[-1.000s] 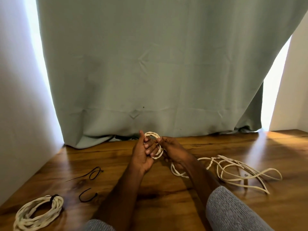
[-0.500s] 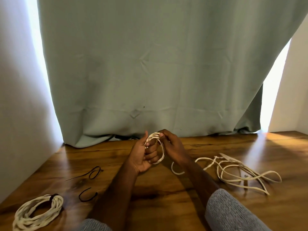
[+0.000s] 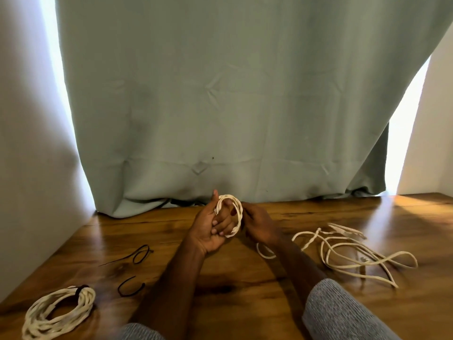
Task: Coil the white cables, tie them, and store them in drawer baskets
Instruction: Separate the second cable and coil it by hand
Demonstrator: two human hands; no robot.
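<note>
Head view: since a moment ago the right hand (image 3: 259, 225) has laid another turn, so the small coil (image 3: 230, 214) looks fuller around the left hand (image 3: 210, 229), whose fingers curl through it at twelve o'clock. The right grip pinches the feeding strand. One loose white cable (image 3: 355, 256) trails at three o'clock, one tied coil (image 3: 58, 312) at eight o'clock, two black ties (image 3: 141, 253) on the tabletop (image 3: 245, 303).

Left hand (image 3: 208, 229) raised palm-up, fingers curled; right hand (image 3: 261, 225) beside it, fingers curled, forearms converging.
</note>
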